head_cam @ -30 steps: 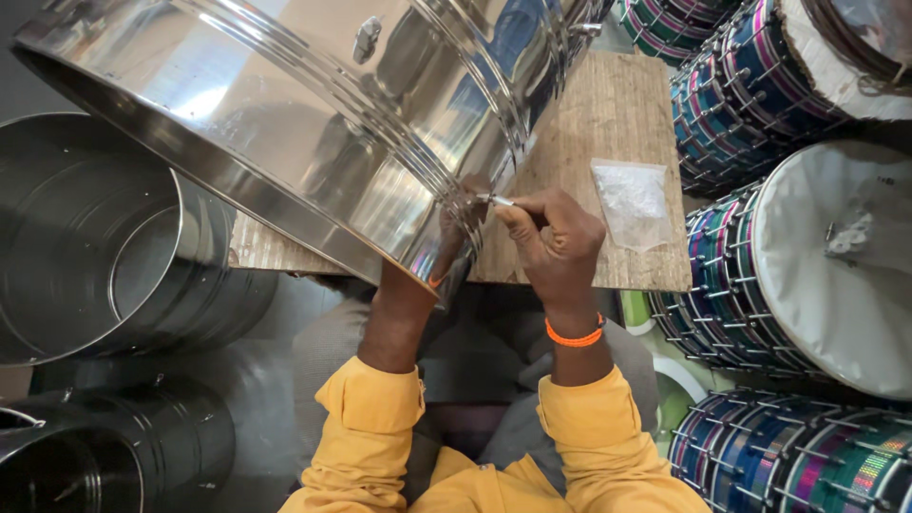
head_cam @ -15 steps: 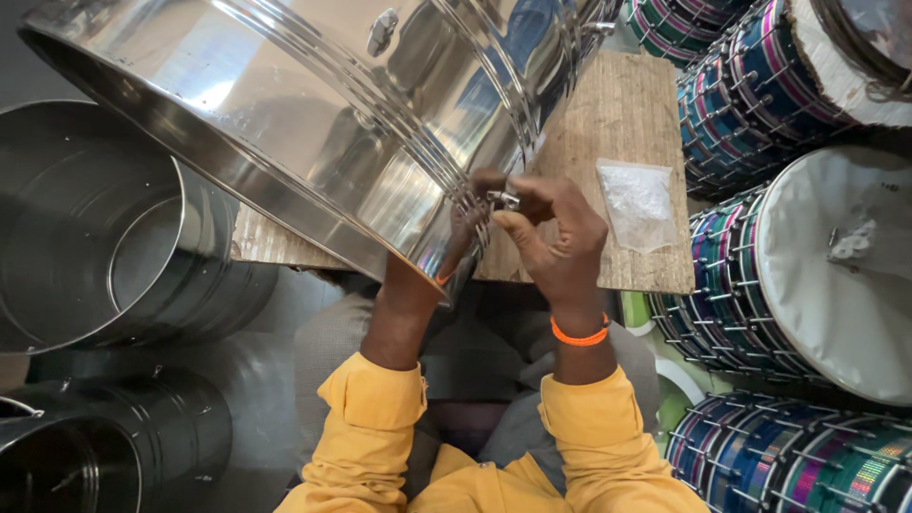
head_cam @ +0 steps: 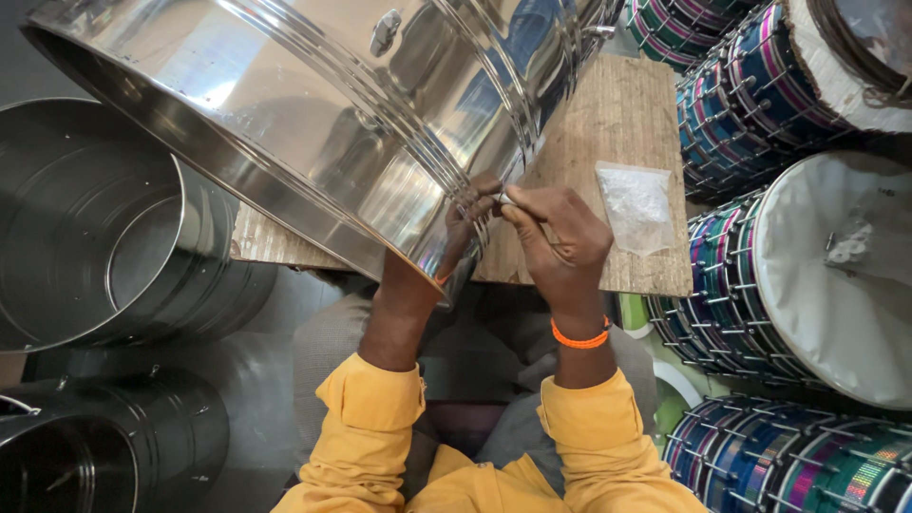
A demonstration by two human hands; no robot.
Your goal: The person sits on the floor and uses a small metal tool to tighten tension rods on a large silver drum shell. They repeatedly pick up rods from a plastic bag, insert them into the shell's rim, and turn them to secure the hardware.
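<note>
Steel drum shell (head_cam: 313,123), large, polished and mirror-bright, lies tilted across the wooden worktop (head_cam: 617,123), its open rim hanging off the near edge toward the person. The left hand (head_cam: 446,252) reaches up inside the shell's rim, so most of it is hidden behind the metal and only its reflection and wrist show; whether its fingers are spread or closed on anything cannot be told. The right hand (head_cam: 560,242) rests against the outside wall of the shell just beside the rim, fingers (head_cam: 518,214) pinched narrow on a small metal fitting (head_cam: 501,199) pressed to the steel; the piece is too small to name more exactly. An orange band (head_cam: 579,337) circles the right wrist, and both arms wear yellow sleeves (head_cam: 380,408). On the worktop, near the right hand but apart from it, lies a small clear plastic bag (head_cam: 635,204) of pale small parts. To the left, off the worktop, stand more bare steel shells (head_cam: 104,228), one nested in another. To the right are stacked finished drums (head_cam: 817,275) with white heads and bright multicoloured bands laced with tension rods.
</note>
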